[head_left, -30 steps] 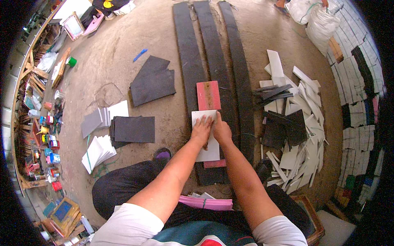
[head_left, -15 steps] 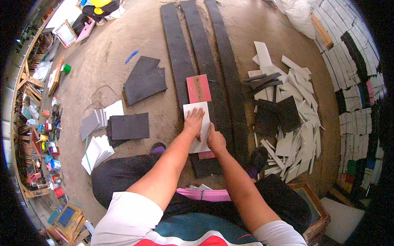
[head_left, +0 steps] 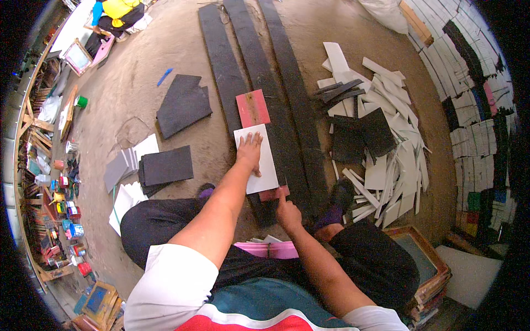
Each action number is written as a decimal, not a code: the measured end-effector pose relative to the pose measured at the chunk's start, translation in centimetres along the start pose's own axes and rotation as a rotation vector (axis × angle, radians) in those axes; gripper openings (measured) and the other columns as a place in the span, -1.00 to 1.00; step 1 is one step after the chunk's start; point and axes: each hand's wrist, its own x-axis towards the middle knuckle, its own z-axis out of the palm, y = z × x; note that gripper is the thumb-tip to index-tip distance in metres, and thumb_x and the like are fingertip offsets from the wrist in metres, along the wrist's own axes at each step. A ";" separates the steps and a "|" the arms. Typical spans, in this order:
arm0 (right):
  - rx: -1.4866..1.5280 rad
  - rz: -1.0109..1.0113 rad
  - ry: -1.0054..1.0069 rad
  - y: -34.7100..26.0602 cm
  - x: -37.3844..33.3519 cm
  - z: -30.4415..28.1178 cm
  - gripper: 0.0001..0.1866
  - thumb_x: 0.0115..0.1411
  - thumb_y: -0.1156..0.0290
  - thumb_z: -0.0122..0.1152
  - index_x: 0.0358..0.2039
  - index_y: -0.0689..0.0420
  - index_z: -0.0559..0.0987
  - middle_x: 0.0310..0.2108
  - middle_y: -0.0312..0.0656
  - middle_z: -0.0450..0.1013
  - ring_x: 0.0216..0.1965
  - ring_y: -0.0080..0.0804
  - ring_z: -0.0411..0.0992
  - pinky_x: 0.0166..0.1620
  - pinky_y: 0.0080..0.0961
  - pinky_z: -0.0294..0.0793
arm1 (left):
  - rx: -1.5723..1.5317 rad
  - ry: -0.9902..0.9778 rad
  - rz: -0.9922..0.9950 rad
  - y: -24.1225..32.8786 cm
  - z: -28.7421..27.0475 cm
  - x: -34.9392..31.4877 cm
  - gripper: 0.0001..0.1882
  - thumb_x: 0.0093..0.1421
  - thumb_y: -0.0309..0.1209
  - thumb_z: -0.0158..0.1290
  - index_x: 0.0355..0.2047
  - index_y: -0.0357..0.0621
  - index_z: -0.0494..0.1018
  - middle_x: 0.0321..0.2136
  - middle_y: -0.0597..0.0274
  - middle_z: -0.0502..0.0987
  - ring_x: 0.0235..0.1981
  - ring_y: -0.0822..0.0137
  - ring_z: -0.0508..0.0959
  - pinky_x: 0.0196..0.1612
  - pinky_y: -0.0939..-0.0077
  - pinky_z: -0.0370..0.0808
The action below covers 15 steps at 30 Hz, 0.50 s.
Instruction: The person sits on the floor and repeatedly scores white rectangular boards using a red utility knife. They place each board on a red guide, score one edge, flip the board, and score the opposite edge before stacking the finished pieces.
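My left hand (head_left: 250, 150) lies flat, fingers spread, on a white rectangular foam sheet (head_left: 267, 168). Under the sheet is a worn red board (head_left: 259, 117), which sticks out beyond its far and near ends. The board rests on long black strips (head_left: 243, 60) running away from me. Close to the sheet's lower right corner, my right hand (head_left: 289, 215) is curled, its index finger pointing forward over the board's near end. Whatever the right fingers may hold is hidden or too small to name.
Dark sheets (head_left: 167, 165) and white sheets (head_left: 128, 201) lie stacked at left, beyond them a blue pen-like item (head_left: 164, 76). White offcuts (head_left: 408, 171) heap at right beside stacked white material (head_left: 472, 143). Pink sheets (head_left: 259, 249) lie between my legs. Another person (head_left: 118, 14) sits far left.
My right hand has slid toward me, from the sheet's right edge to past its near corner. My left hand stays pressed on the sheet. The whole view has shifted slightly.
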 end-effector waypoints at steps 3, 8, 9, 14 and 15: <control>-0.015 0.003 0.025 1.0 -0.8 1.0 -0.19 0.28 0.42 -0.03 0.50 -0.15 -0.07 -0.21 0.24 0.56 -0.22 0.26 0.59 -0.15 0.14 0.58 | 0.012 0.009 0.004 0.3 0.0 0.3 0.73 -0.51 0.20 0.56 0.52 -0.11 -0.30 0.55 0.16 -0.29 0.54 0.03 -0.20 0.49 -0.13 -0.12; 0.042 -0.007 0.013 1.5 -1.5 -1.1 -0.17 0.24 0.43 0.03 0.49 -0.17 -0.01 -0.29 0.22 0.55 -0.23 0.23 0.58 -0.16 0.12 0.57 | -0.057 0.040 0.023 -0.2 0.6 0.6 0.73 -0.60 0.13 0.59 0.50 -0.16 -0.22 0.53 0.06 -0.25 0.53 -0.03 -0.16 0.46 -0.15 0.01; 0.071 -0.024 0.031 1.7 -1.4 -1.9 -0.18 0.24 0.43 0.04 0.49 -0.18 0.02 -0.30 0.22 0.55 -0.24 0.23 0.58 -0.16 0.11 0.56 | -0.089 0.062 0.028 -0.4 0.8 0.6 0.73 -0.63 0.11 0.60 0.49 -0.19 -0.18 0.53 0.03 -0.22 0.53 -0.06 -0.14 0.45 -0.16 0.06; 0.211 -0.226 0.313 0.2 2.4 -4.3 -0.19 0.21 0.48 0.08 0.46 -0.21 0.11 -0.31 0.21 0.54 -0.26 0.25 0.55 -0.19 0.12 0.53 | -0.098 0.132 0.046 -0.3 1.3 0.4 0.64 -0.60 0.06 0.61 0.47 -0.21 -0.08 0.51 0.00 -0.11 0.51 -0.08 -0.05 0.41 -0.12 0.16; 0.192 -0.213 0.316 -0.4 3.9 -4.8 -0.18 0.20 0.51 0.09 0.46 -0.19 0.12 -0.30 0.21 0.54 -0.26 0.26 0.55 -0.19 0.12 0.53 | -0.098 0.158 0.052 -0.1 1.6 0.6 0.65 -0.62 0.05 0.61 0.46 -0.21 -0.07 0.51 0.00 -0.10 0.50 -0.08 -0.04 0.41 -0.12 0.16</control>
